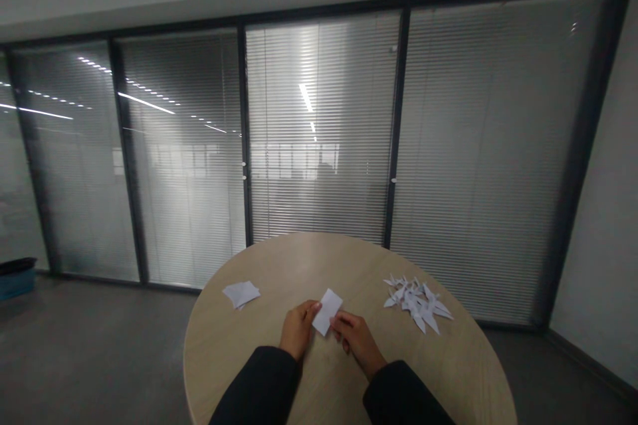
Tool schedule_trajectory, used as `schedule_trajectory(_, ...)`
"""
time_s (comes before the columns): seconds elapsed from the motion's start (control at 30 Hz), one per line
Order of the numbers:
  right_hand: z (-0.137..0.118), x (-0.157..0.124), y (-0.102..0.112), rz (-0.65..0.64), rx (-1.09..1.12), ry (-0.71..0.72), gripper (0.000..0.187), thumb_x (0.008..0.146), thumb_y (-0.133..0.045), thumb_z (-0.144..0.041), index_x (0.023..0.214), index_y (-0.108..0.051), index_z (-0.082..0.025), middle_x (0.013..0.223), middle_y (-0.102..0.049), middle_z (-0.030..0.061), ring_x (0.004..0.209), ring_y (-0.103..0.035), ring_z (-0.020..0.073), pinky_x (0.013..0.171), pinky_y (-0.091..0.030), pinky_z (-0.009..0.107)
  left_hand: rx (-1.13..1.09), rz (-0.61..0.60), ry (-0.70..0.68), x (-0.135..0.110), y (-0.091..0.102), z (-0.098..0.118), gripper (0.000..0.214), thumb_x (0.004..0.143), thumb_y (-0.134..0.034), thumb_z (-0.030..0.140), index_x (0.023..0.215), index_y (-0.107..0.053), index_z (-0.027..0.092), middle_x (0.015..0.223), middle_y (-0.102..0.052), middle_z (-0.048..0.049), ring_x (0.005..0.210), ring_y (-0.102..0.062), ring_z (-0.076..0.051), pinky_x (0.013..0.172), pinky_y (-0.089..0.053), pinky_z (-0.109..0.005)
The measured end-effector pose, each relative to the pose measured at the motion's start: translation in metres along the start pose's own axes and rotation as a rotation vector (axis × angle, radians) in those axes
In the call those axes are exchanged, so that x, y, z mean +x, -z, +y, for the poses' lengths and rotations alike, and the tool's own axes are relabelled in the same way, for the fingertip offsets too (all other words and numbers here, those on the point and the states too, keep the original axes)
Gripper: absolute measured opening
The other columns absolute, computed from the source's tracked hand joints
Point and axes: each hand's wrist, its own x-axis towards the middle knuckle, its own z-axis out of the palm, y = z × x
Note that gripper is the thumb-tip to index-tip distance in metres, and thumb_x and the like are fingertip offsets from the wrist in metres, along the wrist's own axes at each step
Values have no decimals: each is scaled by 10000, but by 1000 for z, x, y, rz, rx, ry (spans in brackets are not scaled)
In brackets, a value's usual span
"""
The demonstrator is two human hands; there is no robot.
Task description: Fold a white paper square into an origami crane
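A small white sheet of paper [327, 311], rectangular and perhaps folded, is held tilted between my two hands over the table. My left hand [299, 329] pinches its left edge, thumb on top. At the right edge, the fingertips of my right hand [357, 337] are closed on the same paper, with the other fingers curled under. To the left lies a small loose stack of white paper sheets [242, 293]. Over on the right is a pile of folded white paper cranes [416, 302], several of them overlapping with pointed wings and tails.
The round wooden table [314, 252] has a light grain. Behind it stands a glass partition with blinds [319, 199] in dark frames. A blue bin with a black rim [17, 279] is on the grey floor at far left. A white wall [603, 265] rises at right.
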Motion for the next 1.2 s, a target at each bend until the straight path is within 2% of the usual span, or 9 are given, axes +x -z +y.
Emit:
schedule_trajectory(0.07,1,0,0,39,-43,10,304,678,-537,-462,581,-539,-173,459,-464,-67,341,-355,58,352,-239,196,94,13,39,-2,2,4,407,862,-417,439,1067,-644,172,603,-619,-9,614,-571,-175,615,-395,-261)
schedule_trajectory(0.13,2,0,0,78,-78,18,285,680,-543,-440,564,-541,-179,451,-466,-60,364,-373,72,373,-257,204,148,43,50,-3,2,4,419,835,-479,393,1190,-566,187,628,-613,0,644,-579,-179,633,-409,-263)
schedule_trajectory(0.27,0,-1,1,109,-133,69,258,696,-549,-412,582,-589,-184,455,-482,-49,415,-420,103,432,-305,223,142,109,-79,-2,1,-2,433,748,-585,258,1179,-574,222,1032,-614,-87,991,-554,-221,787,-439,-299)
schedule_trajectory(0.37,0,-1,1,101,-193,139,238,703,-563,-386,598,-623,-181,520,-550,-20,502,-482,133,506,-350,238,83,34,-145,-2,-2,-4,359,754,-558,211,1106,-630,221,1066,-613,-103,1014,-551,-226,804,-450,-315)
schedule_trajectory(0.53,4,0,-1,107,-251,207,164,691,-601,-332,627,-640,-187,616,-602,2,613,-528,162,585,-392,250,-13,-48,-85,-2,-6,0,267,803,-529,304,996,-666,182,952,-672,-99,880,-602,-212,774,-453,-308)
schedule_trajectory(0.63,4,0,-2,93,-247,221,137,697,-618,-319,656,-630,-189,639,-591,-8,633,-527,154,612,-403,242,-91,-66,-17,0,-6,0,338,799,-539,397,1019,-638,161,857,-681,-81,807,-600,-199,755,-444,-304)
schedule_trajectory(0.83,1,0,-2,78,-222,212,127,708,-631,-319,702,-613,-194,651,-584,-21,653,-535,150,639,-407,237,-267,-116,64,5,-7,-8,511,704,-605,562,986,-623,136,758,-638,-47,709,-562,-162,685,-418,-280)
schedule_trajectory(1.03,1,1,-2,86,-205,200,100,676,-640,-287,717,-625,-198,636,-582,-29,636,-533,150,634,-409,242,-345,-147,129,6,-9,-10,553,606,-683,593,932,-629,150,742,-624,-33,687,-556,-159,692,-413,-291)
schedule_trajectory(1.2,-3,-2,-1,91,-184,215,134,693,-631,-333,728,-609,-205,650,-578,-24,664,-544,163,658,-421,253,-354,-119,102,7,-8,-12,531,651,-644,599,909,-637,135,770,-624,-41,727,-548,-165,709,-400,-284)
